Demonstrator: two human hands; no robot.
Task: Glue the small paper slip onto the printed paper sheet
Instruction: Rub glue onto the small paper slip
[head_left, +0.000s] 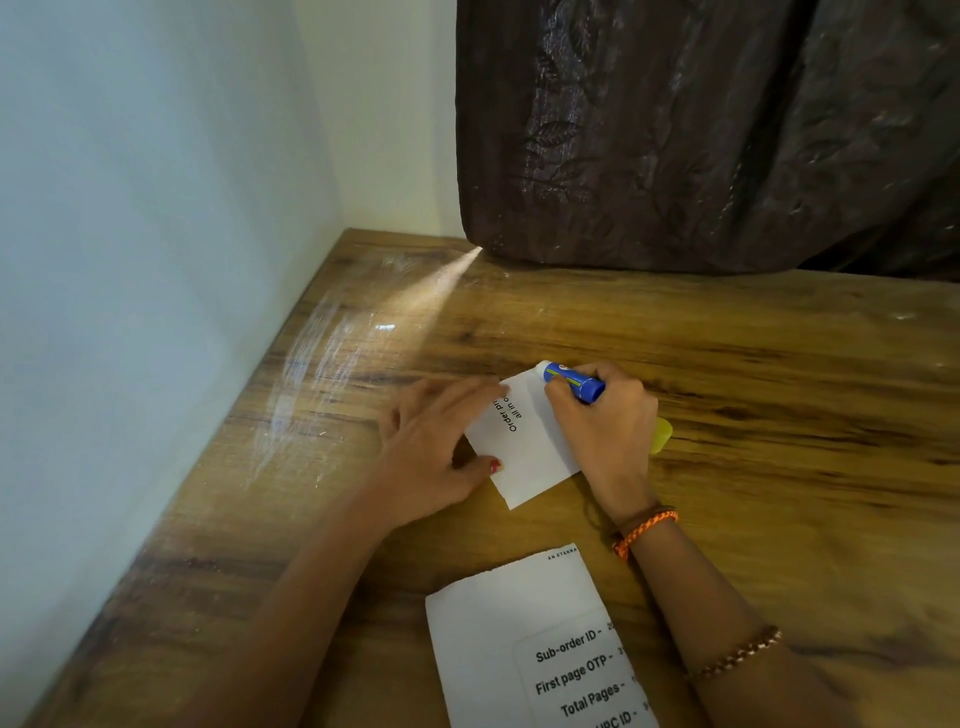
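Observation:
A small white paper slip (527, 452) with black print lies on the wooden table (779, 415). My left hand (431, 447) presses flat on its left edge, fingers spread. My right hand (605, 421) grips a blue glue stick (574, 382), whose white tip touches the slip's far corner. A yellow cap (662, 435) peeks out behind my right hand. The printed paper sheet (519, 654), with lines such as "Sub-order ID", lies nearer to me, partly under my right forearm.
A pale wall (156, 260) runs along the table's left edge. A dark brown patterned curtain (701, 130) hangs down to the table's back edge. Bracelets circle my right wrist and forearm.

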